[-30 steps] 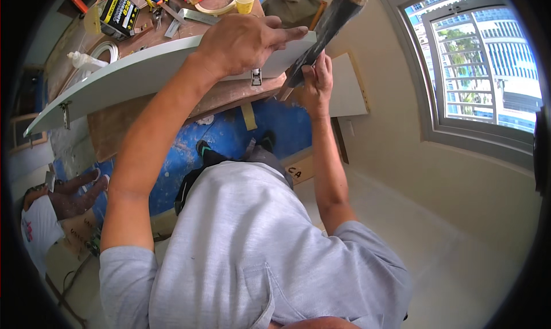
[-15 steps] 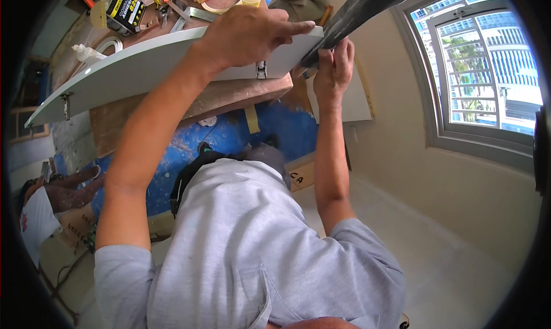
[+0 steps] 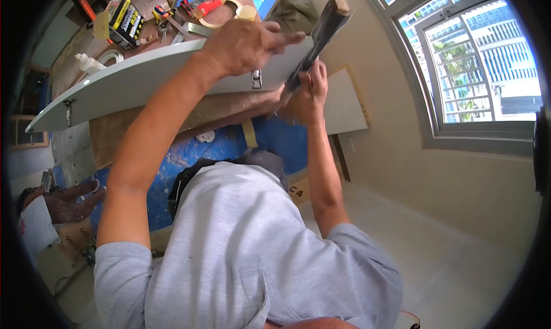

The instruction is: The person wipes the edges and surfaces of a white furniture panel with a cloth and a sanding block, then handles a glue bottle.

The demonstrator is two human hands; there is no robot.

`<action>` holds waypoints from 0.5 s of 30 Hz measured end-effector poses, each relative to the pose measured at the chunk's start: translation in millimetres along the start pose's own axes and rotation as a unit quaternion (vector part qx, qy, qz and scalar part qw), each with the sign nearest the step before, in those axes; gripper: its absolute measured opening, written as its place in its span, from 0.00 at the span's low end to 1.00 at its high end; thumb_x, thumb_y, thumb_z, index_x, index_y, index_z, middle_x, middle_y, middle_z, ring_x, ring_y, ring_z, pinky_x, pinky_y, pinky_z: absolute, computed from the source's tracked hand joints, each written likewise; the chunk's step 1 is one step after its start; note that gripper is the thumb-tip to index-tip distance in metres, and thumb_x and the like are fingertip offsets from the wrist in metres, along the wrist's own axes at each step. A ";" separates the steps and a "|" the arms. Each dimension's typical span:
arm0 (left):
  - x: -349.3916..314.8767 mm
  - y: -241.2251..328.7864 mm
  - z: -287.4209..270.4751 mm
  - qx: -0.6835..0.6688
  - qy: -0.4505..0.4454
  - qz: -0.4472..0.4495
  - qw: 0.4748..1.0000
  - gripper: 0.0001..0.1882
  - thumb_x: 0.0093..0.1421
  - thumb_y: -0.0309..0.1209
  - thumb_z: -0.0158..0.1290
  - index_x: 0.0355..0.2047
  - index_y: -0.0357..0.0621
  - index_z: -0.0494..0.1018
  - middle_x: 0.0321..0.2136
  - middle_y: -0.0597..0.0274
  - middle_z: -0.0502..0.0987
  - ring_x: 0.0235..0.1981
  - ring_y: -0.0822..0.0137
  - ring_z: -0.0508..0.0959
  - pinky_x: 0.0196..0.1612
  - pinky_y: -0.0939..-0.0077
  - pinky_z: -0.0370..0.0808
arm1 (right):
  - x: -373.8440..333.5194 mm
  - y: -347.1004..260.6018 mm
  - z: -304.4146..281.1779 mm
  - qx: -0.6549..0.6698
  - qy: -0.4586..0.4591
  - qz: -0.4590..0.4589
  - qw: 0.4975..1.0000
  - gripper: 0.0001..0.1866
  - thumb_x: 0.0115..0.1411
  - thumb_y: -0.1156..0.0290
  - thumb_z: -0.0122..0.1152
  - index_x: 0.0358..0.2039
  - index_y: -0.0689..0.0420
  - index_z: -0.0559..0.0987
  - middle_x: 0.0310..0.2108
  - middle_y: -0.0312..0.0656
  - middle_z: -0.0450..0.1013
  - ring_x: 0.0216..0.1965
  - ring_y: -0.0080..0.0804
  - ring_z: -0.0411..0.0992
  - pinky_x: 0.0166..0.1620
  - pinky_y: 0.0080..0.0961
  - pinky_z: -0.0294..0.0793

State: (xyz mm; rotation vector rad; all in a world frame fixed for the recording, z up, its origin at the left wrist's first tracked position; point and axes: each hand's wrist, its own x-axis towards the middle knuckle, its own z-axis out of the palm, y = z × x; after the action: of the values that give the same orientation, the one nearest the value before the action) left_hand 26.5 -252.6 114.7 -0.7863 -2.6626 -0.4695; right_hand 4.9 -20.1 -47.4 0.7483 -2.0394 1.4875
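Observation:
A white cabinet door (image 3: 166, 70) with metal hinges (image 3: 256, 79) on its near face stands on edge over a wooden bench. My left hand (image 3: 244, 46) is closed over the door's upper edge toward its right end, with the index finger stretched along it. In my right hand (image 3: 310, 93) is a long sanding block (image 3: 321, 33), a wood strip wrapped in black sandpaper with its bare end showing at the top. The block is tilted and lies against the door's right end. Its lower end is blurred, and part of it is hidden by my fingers.
Behind the door, the bench holds a black and yellow box (image 3: 125, 23), a white glue bottle (image 3: 89, 63), tape rolls (image 3: 247, 13) and several hand tools. A window (image 3: 476, 59) is at the right. At the left edge another person (image 3: 43, 217) is partly visible.
My right hand and the sanding block have moved down and left, toward me along the door's right end. My left hand keeps its hold on the door, which has shifted slightly.

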 end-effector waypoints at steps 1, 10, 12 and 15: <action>2.4 -2.3 -5.2 0.014 -0.003 -0.002 1.000 0.25 0.66 0.35 0.55 0.62 0.77 0.75 0.36 0.67 0.82 0.33 0.59 0.84 0.37 0.60 0.80 | 9.7 -0.4 2.0 0.015 -0.003 0.011 1.000 0.38 0.62 0.92 0.54 0.71 0.49 0.70 0.55 0.50 0.71 0.51 0.39 0.75 0.48 0.28 0.79; 2.7 6.7 -8.8 0.057 -0.002 0.010 0.998 0.24 0.67 0.37 0.55 0.63 0.76 0.75 0.35 0.67 0.82 0.34 0.58 0.84 0.37 0.59 0.80 | -0.3 -7.5 1.8 0.021 -0.012 0.026 0.999 0.39 0.64 0.90 0.53 0.73 0.46 0.67 0.54 0.49 0.70 0.52 0.40 0.74 0.50 0.29 0.79; 1.6 5.7 -10.1 0.031 -0.014 -0.011 0.999 0.24 0.67 0.37 0.56 0.63 0.76 0.76 0.35 0.66 0.82 0.34 0.57 0.84 0.38 0.58 0.80 | -2.2 -5.3 2.0 0.042 -0.002 0.033 0.999 0.39 0.64 0.90 0.53 0.73 0.48 0.67 0.53 0.49 0.70 0.51 0.40 0.74 0.50 0.29 0.79; 2.3 0.7 -10.6 0.005 -0.012 -0.004 1.000 0.25 0.66 0.36 0.57 0.62 0.76 0.76 0.36 0.65 0.83 0.35 0.56 0.84 0.38 0.57 0.80 | 23.6 -29.5 -2.3 0.092 0.012 0.024 0.995 0.38 0.63 0.90 0.53 0.72 0.49 0.68 0.53 0.49 0.70 0.52 0.41 0.74 0.50 0.28 0.78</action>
State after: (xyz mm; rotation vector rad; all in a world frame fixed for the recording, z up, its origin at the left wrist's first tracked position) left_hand 27.3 -255.2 125.2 -0.7843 -2.6877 -0.4519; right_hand 8.4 -28.5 -10.7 0.7531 -1.9344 1.7204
